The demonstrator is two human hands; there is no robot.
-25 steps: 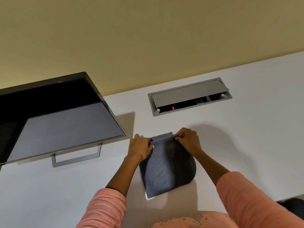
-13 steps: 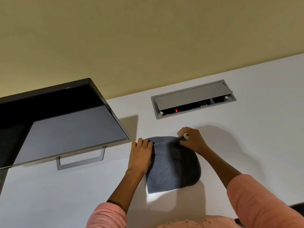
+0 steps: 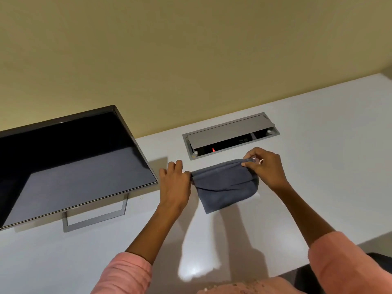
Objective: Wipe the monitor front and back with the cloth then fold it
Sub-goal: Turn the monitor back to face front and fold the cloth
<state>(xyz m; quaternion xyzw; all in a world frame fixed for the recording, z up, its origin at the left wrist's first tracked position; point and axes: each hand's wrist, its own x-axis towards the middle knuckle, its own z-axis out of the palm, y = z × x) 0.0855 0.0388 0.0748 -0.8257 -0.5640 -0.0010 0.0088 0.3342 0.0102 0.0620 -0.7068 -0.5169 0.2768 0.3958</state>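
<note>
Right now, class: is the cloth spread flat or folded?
Folded. The cloth is doubled over, layered edges showing, its top edge pinched by the left hand and right hand.

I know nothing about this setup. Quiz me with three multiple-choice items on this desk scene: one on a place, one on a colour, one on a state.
1. Where is the black flat monitor relative to the cloth?
A left B right C behind
2. What colour is the soft folded cloth?
A white B dark grey C red
3. How is the cloth held?
A lying untouched B one hand only C both hands pinch its top corners

Answers: 1 A, it stands left of it. 2 B, plainly dark grey. 3 C, the left hand and right hand pinch its upper edge.
</note>
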